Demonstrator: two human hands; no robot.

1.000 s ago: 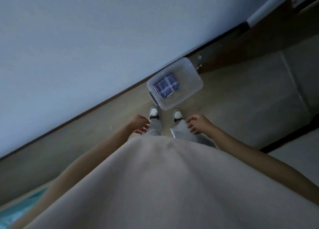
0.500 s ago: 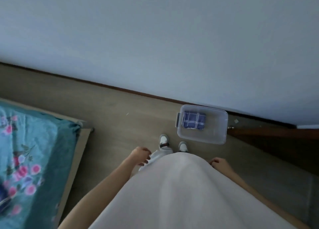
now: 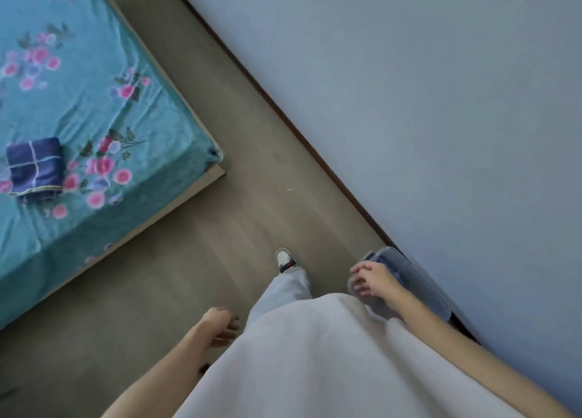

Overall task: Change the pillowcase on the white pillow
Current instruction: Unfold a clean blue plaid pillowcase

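A folded navy pillowcase (image 3: 34, 169) lies on the teal floral bed (image 3: 94, 109); both hands hang empty.

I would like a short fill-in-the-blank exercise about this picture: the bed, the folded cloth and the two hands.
1. The folded dark blue cloth lies on the ____.
2. The bed sheet is teal with a pattern of ____.
3. The right hand hangs in front of the clear plastic ____ by the wall.
4. The left hand holds ____.

Missing words: bed; flowers; box; nothing
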